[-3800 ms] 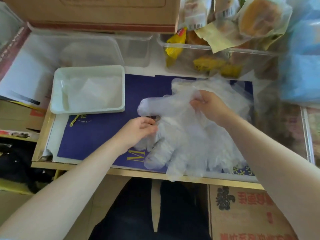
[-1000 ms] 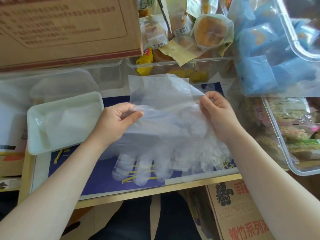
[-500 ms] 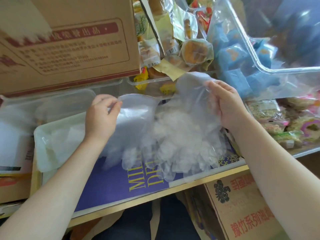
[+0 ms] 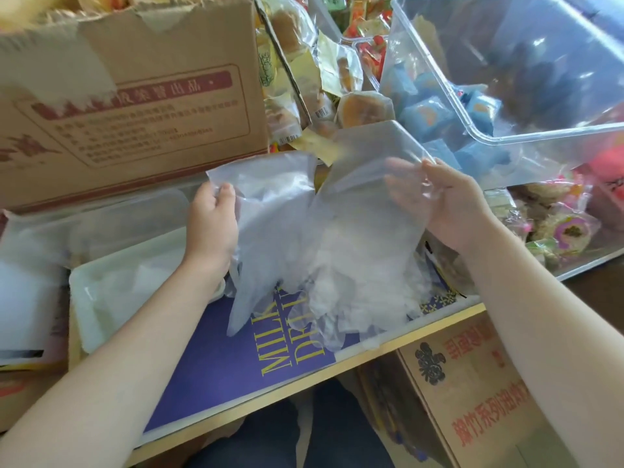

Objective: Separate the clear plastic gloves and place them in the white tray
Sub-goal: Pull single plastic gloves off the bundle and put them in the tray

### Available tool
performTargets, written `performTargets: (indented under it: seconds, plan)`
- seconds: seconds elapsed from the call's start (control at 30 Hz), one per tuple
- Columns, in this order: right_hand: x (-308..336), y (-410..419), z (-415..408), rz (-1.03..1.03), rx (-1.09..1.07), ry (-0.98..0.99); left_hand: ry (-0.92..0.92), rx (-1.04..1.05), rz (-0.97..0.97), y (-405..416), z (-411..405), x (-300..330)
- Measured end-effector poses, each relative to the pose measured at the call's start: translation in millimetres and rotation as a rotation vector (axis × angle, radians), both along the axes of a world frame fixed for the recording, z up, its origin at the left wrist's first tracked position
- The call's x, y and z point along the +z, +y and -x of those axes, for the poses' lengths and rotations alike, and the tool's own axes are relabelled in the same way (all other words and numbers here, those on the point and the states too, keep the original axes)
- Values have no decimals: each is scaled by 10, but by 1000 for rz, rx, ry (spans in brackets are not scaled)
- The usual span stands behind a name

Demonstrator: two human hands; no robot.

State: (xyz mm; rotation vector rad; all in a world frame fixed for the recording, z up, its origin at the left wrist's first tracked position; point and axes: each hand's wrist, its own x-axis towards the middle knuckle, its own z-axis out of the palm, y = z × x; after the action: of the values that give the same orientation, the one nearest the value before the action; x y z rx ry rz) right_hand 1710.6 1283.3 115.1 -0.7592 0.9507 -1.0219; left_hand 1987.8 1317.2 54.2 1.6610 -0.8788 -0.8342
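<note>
I hold clear plastic gloves up above the purple board. My left hand (image 4: 211, 224) pinches the cuff of one glove (image 4: 270, 238), which hangs with its fingers down. My right hand (image 4: 449, 204) grips the cuff of the remaining bunch of gloves (image 4: 364, 248), whose crumpled fingers dangle to the board. The two cuffs have parted at the top, but lower down the glove and the bunch still overlap. The white tray (image 4: 87, 319) sits below and left of my left hand, with thin clear plastic inside it.
A large cardboard box (image 4: 135, 106) stands behind the tray. Clear bins of wrapped snacks (image 4: 506, 96) crowd the back and right. The purple board (image 4: 219, 359) lies on the table near its front edge. Another cardboard box (image 4: 472, 393) sits below on the right.
My hands have moved apart, and one glove's cuff has peeled away from the bunch. The view has tilted upward and left.
</note>
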Motion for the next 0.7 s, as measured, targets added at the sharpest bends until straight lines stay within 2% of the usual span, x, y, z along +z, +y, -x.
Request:
performTargets:
  seconds: [0.07, 0.3, 0.37, 0.43, 0.5, 0.6, 0.7]
  plan:
    - [-7, 42, 29, -48, 36, -97, -4, -4, -8, -32, 15, -27]
    - [78, 201, -136, 35, 286, -165, 16, -117, -65, -140, 189, -9]
    - [50, 236, -222, 87, 350, -216, 109, -189, -57, -163, 245, 36]
    - [-42, 251, -317, 85, 257, -208, 222, -258, -50, -159, 298, 71]
    - [-170, 243, -419, 36, 77, -57, 324, -306, -46, -116, 368, 79]
    - [-362, 268, -531, 29, -95, 342, 484, -337, -55, -16, 469, 52]
    - [-478, 278, -564, 35, -160, 476, 624, -339, -83, 103, 521, 101]
